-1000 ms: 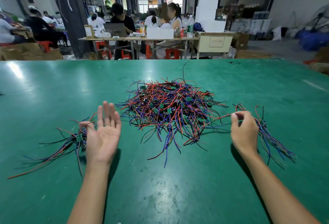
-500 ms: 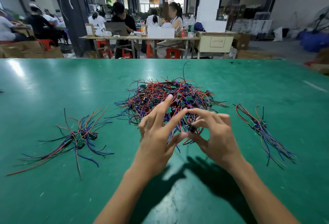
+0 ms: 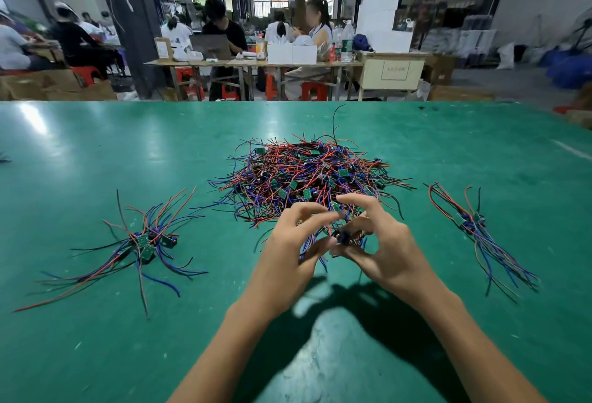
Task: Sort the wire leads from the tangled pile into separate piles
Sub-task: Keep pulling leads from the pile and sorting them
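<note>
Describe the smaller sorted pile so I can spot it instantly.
On the green table, look right of the big tangled pile and past the right hand. The right pile lies combed into one streak, unlike the starburst left pile.

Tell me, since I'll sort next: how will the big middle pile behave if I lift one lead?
The pile probably drags: its leads cross tightly, so neighbours may follow. The thin wires curve loosely, so likely floppy. Small green boards may snag.

The green table (image 3: 96, 354) bears three wire piles (tangled pile (image 3: 307, 175) central).
</note>
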### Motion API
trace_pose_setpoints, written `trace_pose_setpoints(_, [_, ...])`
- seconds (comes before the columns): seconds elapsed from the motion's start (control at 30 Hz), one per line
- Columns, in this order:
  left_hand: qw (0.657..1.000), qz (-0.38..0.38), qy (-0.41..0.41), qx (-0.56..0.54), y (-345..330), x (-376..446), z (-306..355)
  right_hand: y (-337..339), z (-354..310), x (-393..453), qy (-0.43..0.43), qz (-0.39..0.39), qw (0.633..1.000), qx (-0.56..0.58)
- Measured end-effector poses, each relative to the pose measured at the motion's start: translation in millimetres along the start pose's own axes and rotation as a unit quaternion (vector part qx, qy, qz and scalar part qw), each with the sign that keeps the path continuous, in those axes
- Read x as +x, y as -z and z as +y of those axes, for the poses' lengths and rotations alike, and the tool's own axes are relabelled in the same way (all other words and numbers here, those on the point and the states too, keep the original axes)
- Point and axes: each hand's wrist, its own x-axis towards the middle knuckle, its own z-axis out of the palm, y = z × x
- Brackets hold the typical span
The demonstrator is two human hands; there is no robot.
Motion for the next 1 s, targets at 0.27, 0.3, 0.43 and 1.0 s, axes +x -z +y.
trace_pose_setpoints(0.27, [0.999,0.014,0.030,-0.019,9.4,1.8,2.3,4.3,5.3,-1.1,-0.003,0.000,0.999,-0.054])
trace_pose_setpoints(0.3, [0.999,0.016,0.039,-0.030,9.9,1.8,2.6,4.9,6.3,-1.3,-0.002,0.002,0.999,-0.054])
trace_pose_setpoints(0.43, [0.994,0.033,0.073,-0.073,10.2,1.5,2.4,4.8,6.9,-1.7,-0.008,0.015,1.000,-0.025])
trace_pose_setpoints(1.0, [0.758,0.324,0.292,-0.484,62.9,14.2,-24.7,11.9,22.3,-7.0,-0.130,-0.135,0.977,-0.098])
